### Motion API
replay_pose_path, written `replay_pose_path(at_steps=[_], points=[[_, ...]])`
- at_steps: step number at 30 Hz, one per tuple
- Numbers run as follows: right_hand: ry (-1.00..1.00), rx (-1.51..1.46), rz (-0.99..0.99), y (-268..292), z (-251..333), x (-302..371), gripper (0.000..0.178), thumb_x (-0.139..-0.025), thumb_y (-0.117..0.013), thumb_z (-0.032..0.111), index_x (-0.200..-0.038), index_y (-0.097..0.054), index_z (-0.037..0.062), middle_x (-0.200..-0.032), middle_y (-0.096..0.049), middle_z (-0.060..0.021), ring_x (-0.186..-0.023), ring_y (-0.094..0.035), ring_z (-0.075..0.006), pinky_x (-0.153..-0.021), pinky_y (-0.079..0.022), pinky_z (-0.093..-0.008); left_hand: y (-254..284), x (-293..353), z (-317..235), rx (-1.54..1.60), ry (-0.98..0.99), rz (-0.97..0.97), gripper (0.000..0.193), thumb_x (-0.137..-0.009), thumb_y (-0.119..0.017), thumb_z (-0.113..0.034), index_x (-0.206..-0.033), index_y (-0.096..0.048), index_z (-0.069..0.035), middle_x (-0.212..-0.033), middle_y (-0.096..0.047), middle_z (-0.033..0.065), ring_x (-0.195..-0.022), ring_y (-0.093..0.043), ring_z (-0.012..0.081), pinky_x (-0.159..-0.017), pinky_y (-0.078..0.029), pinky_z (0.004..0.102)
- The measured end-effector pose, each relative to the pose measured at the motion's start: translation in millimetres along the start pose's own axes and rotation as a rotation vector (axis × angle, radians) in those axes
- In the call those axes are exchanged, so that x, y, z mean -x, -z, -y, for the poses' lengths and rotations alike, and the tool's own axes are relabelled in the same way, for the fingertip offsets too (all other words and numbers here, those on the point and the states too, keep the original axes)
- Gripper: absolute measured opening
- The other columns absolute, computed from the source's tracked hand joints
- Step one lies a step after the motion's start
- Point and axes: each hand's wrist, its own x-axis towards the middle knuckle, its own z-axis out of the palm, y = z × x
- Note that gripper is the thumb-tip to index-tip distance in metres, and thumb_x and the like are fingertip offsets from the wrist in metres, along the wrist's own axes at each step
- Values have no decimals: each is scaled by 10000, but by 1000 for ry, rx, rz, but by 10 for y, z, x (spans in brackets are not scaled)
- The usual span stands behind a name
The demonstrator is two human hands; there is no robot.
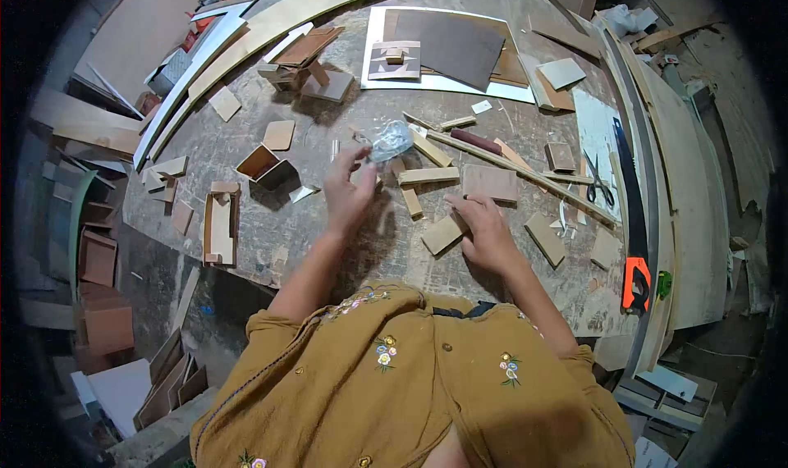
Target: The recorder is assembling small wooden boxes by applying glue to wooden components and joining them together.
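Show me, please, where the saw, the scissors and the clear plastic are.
Saw (634, 210): head view, on the blade.
Scissors (597, 181): head view, near the pivot.
Clear plastic (391, 142): head view, on its crumpled middle.

This is a woodworking workshop: wood blocks litter the scuffed surface, and a handsaw lies along its right edge.

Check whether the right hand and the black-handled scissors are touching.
Apart. The head view shows the right hand left of the black-handled scissors, with bare tabletop and a long wooden strip between them.
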Motion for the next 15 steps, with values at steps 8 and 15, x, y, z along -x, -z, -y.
replay_pose_path(at_steps=[8,15], points=[[-120,-93,80,64,22,-1,765,-639,-635,18,-1360,-444,187,-1046,-594,-98,-1058,-529,-316,-950,-409,-450,-111,243,-264,-317,-578,546,375,-688,-651,-44,-1061,-640,-79,-1135,-623,90,-1079,-585,310,-881,-517,404],[20,-218,-100,127,21,115,679,-658,-609,67,-1324,-493,133,-1268,-533,-157,-1239,-461,-360,-1071,-335,-444,-222,132,-193,-380,-565,563,295,-759,-636,-89,-1053,-621,-92,-1194,-604,73,-1174,-528,310,-947,-466,423]])
